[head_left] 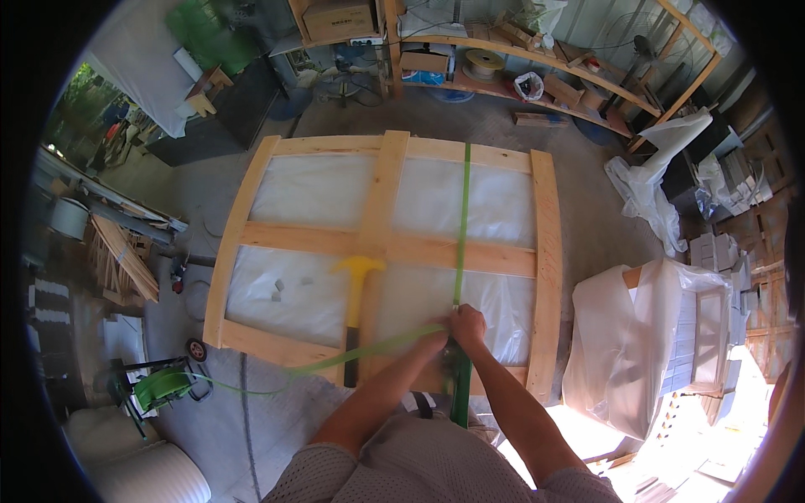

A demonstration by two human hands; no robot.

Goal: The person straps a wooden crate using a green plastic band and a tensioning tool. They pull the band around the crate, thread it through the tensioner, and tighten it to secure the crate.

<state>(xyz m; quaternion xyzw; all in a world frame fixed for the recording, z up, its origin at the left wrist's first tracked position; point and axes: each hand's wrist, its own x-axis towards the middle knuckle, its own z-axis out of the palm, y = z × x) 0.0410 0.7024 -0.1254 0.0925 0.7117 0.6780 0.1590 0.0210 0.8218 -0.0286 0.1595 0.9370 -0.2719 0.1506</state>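
A wooden crate [387, 189] with white plastic sheeting under its slats lies in front of me. A green strap [464, 210] runs down over its right half to my hands at the near edge. My left hand [433, 338] is closed on the strap, whose loose length trails off to the left. Right beside it, my right hand [468, 325] is also closed at the strap, its fingertips partly hidden. Below the hands hangs a dark tool [450, 360], too blurred to name, by a green strip. A yellow hammer [353, 302] with a black grip rests on the crate.
At lower left stands a wheeled strap dispenser with a green reel [163, 388]. A plastic-wrapped stack [633, 335] is close on the right. Wooden shelves [520, 59] line the back. Wood strips [122, 251] lie at left, near a foam roll [159, 474].
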